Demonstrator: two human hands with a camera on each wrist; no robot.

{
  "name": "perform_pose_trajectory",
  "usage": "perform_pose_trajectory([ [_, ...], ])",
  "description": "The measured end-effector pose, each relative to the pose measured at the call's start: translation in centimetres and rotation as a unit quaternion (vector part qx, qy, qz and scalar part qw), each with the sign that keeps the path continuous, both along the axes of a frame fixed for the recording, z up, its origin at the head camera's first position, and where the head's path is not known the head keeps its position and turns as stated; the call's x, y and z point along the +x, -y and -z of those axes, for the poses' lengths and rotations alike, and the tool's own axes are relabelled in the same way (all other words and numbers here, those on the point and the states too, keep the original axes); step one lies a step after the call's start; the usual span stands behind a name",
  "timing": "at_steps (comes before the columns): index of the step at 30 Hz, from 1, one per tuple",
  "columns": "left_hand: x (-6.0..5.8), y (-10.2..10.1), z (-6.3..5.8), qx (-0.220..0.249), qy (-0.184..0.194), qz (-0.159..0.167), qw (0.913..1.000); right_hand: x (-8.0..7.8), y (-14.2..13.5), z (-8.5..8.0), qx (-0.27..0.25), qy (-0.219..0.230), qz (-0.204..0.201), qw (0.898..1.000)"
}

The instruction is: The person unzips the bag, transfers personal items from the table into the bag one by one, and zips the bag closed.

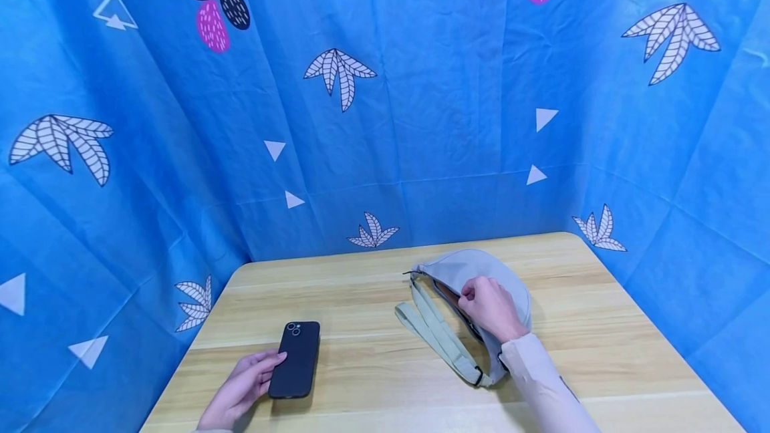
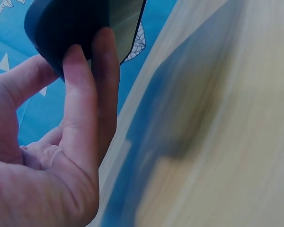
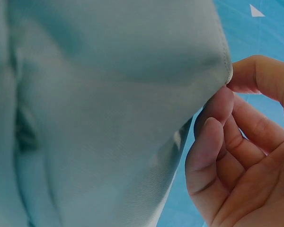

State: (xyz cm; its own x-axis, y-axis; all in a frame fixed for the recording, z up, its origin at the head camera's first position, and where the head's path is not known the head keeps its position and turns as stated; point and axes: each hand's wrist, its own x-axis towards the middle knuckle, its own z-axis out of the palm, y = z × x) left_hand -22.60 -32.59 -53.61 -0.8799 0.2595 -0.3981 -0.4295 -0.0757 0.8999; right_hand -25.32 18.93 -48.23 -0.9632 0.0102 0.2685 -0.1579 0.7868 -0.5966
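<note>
A dark smartphone (image 1: 296, 361) is pinched along its left edge by my left hand (image 1: 245, 383), its camera side facing up toward the head view. In the left wrist view the thumb and fingers grip one end of the phone (image 2: 71, 28), held above the table. On the right lies a grey waist bag (image 1: 481, 266) with its zipped mouth spread apart. My right hand (image 1: 490, 305) is at that opening, and in the right wrist view its thumb and index finger pinch the edge of the bag's fabric (image 3: 118, 109). What lies inside the bag is hidden.
The bag's pale green strap (image 1: 442, 339) with a black buckle loops to the left on the wooden table (image 1: 361, 313). A blue patterned curtain (image 1: 421, 119) hangs around the table's back and sides.
</note>
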Motion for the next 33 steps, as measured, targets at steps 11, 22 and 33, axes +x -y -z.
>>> perform_pose_trajectory([
  [11, 0.0, -1.5, -0.5, -0.011, -0.016, -0.025, 0.9995, 0.0, -0.1, 0.1, 0.003, -0.002, 0.002, 1.000],
  [22, -0.4, -2.9, -0.4, -0.022, -0.023, -0.048, 0.9983, 0.1, -0.1, -0.1, 0.002, -0.001, 0.004, 1.000],
  [33, -0.7, -4.3, -0.5, -0.025, -0.031, -0.058, 0.9975, 0.1, 0.0, -0.2, 0.004, -0.006, 0.004, 1.000],
])
